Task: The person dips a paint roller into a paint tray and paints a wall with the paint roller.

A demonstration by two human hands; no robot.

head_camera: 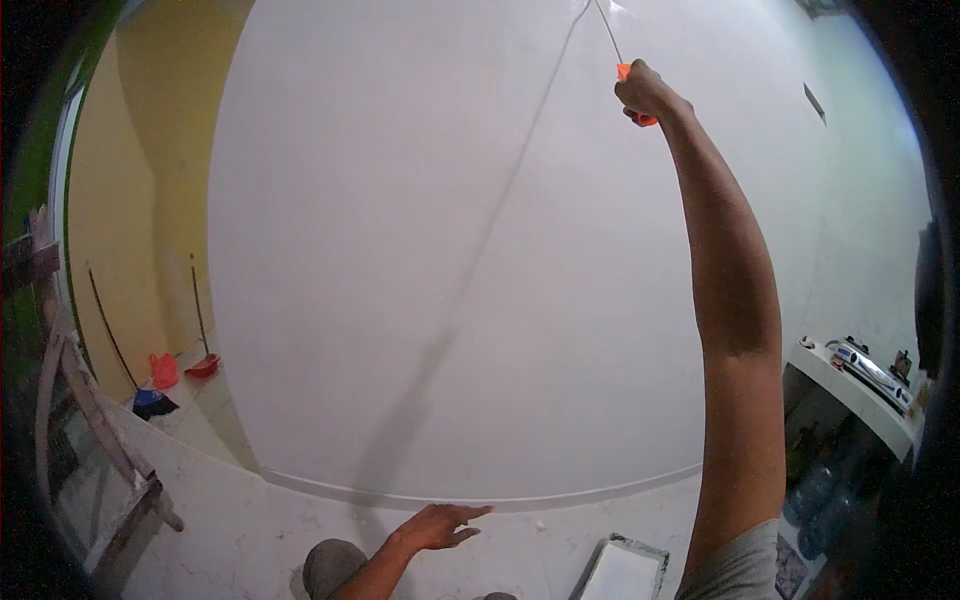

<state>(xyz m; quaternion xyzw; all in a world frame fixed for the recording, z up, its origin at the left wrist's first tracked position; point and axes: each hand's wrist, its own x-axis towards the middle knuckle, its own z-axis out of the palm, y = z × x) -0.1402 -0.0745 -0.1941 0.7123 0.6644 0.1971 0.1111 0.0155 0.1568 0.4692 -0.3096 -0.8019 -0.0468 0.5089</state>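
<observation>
My right hand [642, 93] is raised near the top of the view, closed around the orange handle [624, 71] of a tool with a thin metal rod. The rod runs up past the top edge, so the tool's head is out of view. Behind it stands a large white wall [465, 247], crossed by a long slanting shadow. Low in the view, my left hand [442, 526] is held out with fingers apart and nothing in it. A paint tray [624, 574] with white contents lies at the lower right.
A wooden trestle or ladder [97, 412] stands at left. Beyond it are a blue broom [154, 403], a red bag [163, 370] and a red dustpan [202, 366]. A gas stove [870, 375] rests on a counter [847, 394] at right, with large bottles [814, 495] underneath.
</observation>
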